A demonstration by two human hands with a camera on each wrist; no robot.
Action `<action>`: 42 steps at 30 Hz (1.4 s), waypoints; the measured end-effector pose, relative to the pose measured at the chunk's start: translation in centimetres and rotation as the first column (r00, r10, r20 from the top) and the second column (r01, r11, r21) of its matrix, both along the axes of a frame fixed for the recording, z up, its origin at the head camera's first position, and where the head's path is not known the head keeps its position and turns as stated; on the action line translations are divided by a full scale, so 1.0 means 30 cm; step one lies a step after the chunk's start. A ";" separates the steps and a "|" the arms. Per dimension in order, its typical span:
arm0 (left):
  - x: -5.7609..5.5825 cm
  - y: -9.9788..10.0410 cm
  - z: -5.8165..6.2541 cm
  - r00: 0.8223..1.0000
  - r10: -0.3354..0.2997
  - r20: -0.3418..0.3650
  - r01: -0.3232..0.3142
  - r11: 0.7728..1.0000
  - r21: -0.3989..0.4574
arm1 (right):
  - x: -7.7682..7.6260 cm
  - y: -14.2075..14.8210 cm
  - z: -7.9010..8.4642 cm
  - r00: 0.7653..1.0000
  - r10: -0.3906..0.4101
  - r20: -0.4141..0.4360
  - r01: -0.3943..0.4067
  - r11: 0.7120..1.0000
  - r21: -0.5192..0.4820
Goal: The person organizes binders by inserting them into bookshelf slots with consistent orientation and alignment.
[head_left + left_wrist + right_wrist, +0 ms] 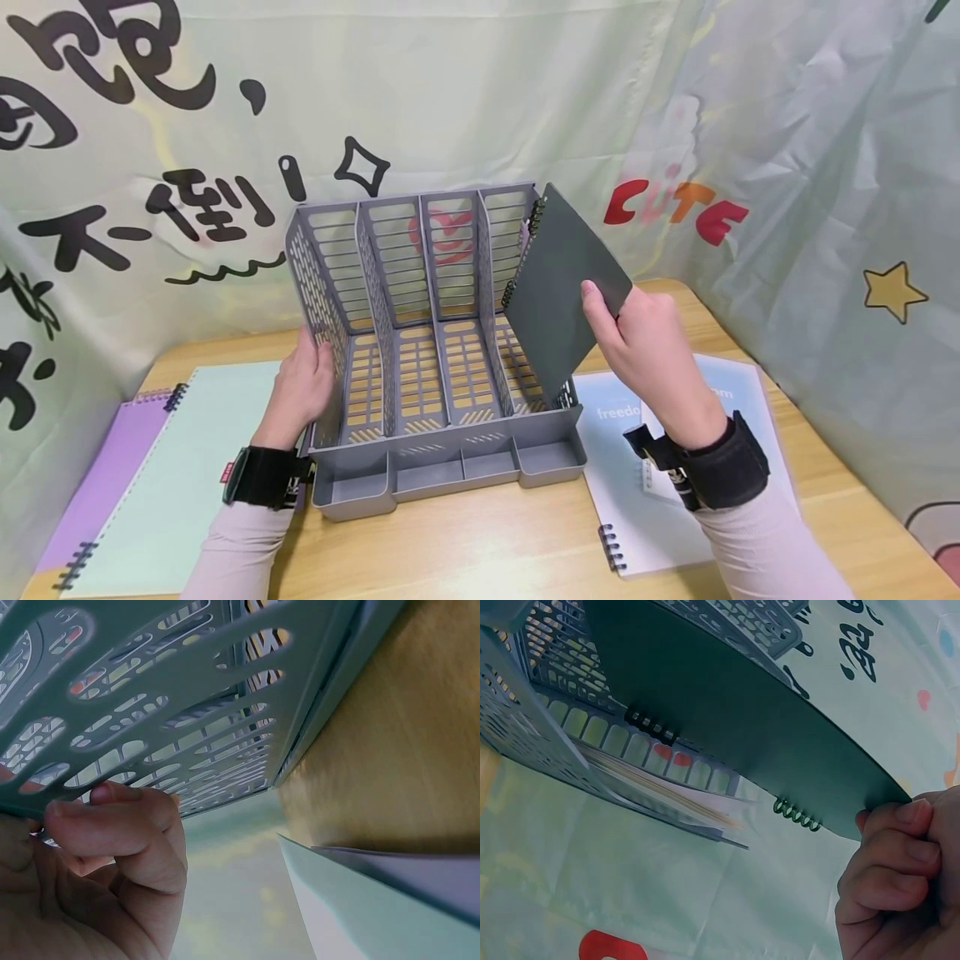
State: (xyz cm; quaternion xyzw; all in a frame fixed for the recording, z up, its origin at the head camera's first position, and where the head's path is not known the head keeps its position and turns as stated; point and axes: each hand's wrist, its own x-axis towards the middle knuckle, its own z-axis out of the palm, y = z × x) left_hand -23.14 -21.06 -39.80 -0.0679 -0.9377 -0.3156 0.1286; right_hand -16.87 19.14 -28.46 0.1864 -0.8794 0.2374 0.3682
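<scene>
A grey desk file organizer [450, 425] with slatted upright compartments and a row of front trays stands mid-table. My left hand [302, 379] grips the edge of its left side wall; in the left wrist view the fingers [127, 832] curl at the perforated panel. My right hand [648, 354] pinches a dark spiral notebook [566, 283] between thumb and fingers. That notebook is tilted, spiral side to the left, over the organizer's rightmost compartment. The right wrist view shows its black coils [799, 814] and pale pages [667, 791] of something else standing within the organizer.
Left of the organizer, a mint spiral notebook [176, 467] overlaps a purple notebook [105, 475]. A pale blue spiral notebook [675, 533] lies to the right, under my right forearm, with a small white item [660, 483] on it. Printed cloth [480, 92] hangs behind the table.
</scene>
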 end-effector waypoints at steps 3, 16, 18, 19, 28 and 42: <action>0.000 -0.001 0.000 1.000 0.002 0.001 -0.002 1.000 0.000 | -0.014 -0.004 -0.010 1.000 -0.001 0.008 0.001 1.000 0.000; -0.006 -0.003 -0.004 1.000 -0.005 -0.003 0.005 1.000 0.004 | -0.053 -0.028 -0.049 0.999 -0.001 0.049 -0.001 0.999 0.044; -0.006 -0.003 -0.003 1.000 -0.005 -0.002 0.005 1.000 0.004 | -0.058 -0.033 -0.054 0.998 -0.006 0.056 0.003 0.999 0.049; -0.006 -0.002 -0.003 1.000 -0.005 0.001 0.005 1.000 0.005 | -0.061 -0.035 -0.057 0.998 -0.008 0.058 0.005 0.999 0.054; -0.004 -0.004 -0.002 1.000 -0.013 -0.009 0.013 1.000 0.002 | -0.090 -0.067 -0.088 0.996 -0.035 0.079 0.028 0.995 0.095; -0.002 -0.006 -0.003 1.000 -0.016 -0.006 0.016 1.000 0.007 | -0.132 -0.089 -0.126 0.989 -0.093 0.110 0.076 0.985 0.154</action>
